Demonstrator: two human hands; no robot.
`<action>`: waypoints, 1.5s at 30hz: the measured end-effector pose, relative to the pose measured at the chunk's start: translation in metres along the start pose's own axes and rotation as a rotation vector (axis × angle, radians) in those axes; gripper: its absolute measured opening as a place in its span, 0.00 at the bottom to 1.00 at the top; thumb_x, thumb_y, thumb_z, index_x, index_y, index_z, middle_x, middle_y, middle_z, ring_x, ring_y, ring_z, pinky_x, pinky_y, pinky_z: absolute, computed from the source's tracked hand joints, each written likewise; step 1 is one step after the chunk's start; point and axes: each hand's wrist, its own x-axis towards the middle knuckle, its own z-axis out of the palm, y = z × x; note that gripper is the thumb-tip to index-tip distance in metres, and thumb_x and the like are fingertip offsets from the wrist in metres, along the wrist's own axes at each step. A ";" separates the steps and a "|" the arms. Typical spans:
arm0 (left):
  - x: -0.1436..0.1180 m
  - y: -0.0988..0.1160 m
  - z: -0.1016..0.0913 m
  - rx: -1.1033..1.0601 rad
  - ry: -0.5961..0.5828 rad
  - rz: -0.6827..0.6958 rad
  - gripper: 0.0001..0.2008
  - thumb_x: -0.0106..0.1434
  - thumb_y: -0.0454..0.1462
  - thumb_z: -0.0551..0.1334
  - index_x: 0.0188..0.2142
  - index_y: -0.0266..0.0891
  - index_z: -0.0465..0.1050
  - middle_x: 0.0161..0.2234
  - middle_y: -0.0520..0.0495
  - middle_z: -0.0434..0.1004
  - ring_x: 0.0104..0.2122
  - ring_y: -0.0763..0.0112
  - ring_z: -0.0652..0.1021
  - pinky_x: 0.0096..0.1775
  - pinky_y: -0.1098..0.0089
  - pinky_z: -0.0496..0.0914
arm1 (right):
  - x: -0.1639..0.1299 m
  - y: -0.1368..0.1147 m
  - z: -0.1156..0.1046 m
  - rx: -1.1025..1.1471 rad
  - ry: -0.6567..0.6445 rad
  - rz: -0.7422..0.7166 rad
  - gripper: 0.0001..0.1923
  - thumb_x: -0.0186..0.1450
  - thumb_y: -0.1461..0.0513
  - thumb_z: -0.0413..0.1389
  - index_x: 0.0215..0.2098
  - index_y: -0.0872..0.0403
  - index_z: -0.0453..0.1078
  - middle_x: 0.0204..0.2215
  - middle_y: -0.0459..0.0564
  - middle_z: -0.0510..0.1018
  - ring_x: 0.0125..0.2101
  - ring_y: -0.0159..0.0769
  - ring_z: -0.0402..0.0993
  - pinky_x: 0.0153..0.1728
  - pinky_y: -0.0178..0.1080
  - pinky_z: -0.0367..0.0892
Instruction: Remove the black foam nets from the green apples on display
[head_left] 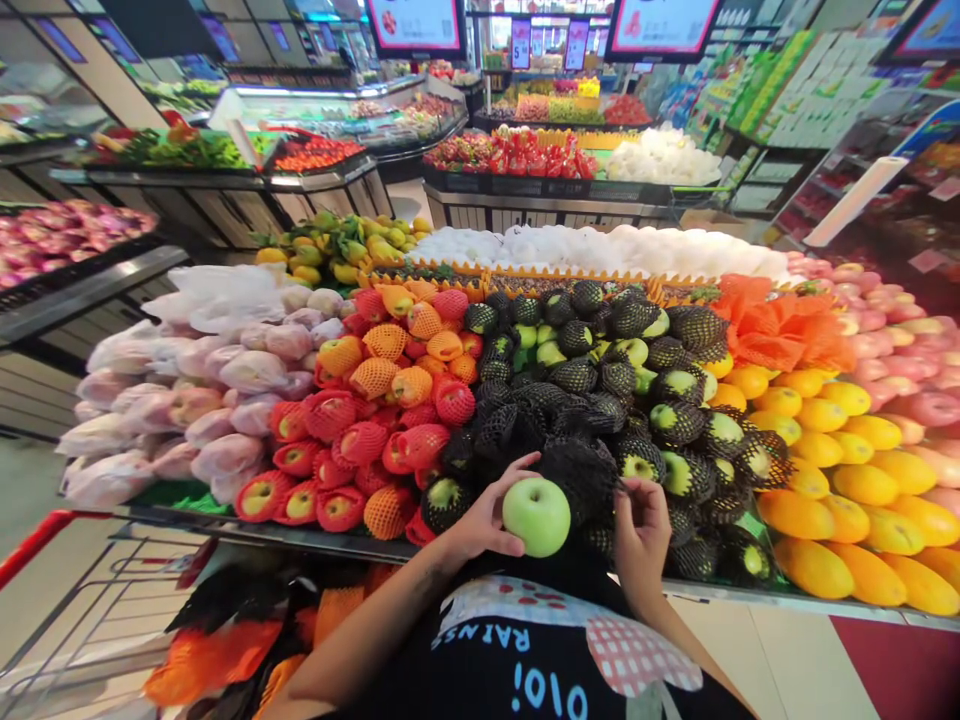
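My left hand [480, 515] is closed around a bare green apple [536, 517], its stem end facing up. Just to the right, my right hand [645, 525] pinches the edge of a black foam net [577, 475], which hangs spread out beside the apple. Under and beyond both hands lies a heap of green apples [679, 475], many wrapped in black nets. Several empty black nets [555, 400] are bunched in the middle of that heap.
Left of the heap sit red-netted apples [360, 440] and white-wrapped fruit [232, 450]; on the right, yellow melons [877, 480] and an orange net [784, 325]. A wire cart [67, 600] stands at the lower left, near discarded nets [217, 660].
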 end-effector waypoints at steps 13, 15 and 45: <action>0.006 0.021 0.025 0.441 -0.254 -0.026 0.45 0.38 0.48 0.79 0.56 0.41 0.72 0.73 0.37 0.34 0.69 0.35 0.48 0.66 0.43 0.46 | -0.007 -0.012 0.000 -0.150 -0.161 -0.243 0.05 0.63 0.60 0.59 0.35 0.51 0.68 0.16 0.37 0.70 0.15 0.29 0.66 0.19 0.32 0.63; 0.006 0.019 0.026 0.442 -0.240 -0.040 0.44 0.38 0.47 0.79 0.56 0.42 0.71 0.71 0.36 0.43 0.67 0.37 0.54 0.65 0.43 0.51 | -0.008 -0.012 -0.002 -0.158 -0.166 -0.267 0.06 0.63 0.60 0.60 0.37 0.51 0.69 0.16 0.37 0.70 0.16 0.30 0.67 0.21 0.33 0.65; 0.004 0.019 0.011 -0.062 -0.157 0.178 0.43 0.39 0.55 0.76 0.53 0.40 0.71 0.58 0.35 0.68 0.51 0.47 0.73 0.51 0.53 0.67 | 0.023 -0.006 -0.017 0.272 -0.617 0.355 0.20 0.56 0.48 0.67 0.39 0.48 0.69 0.33 0.44 0.73 0.32 0.34 0.70 0.35 0.34 0.69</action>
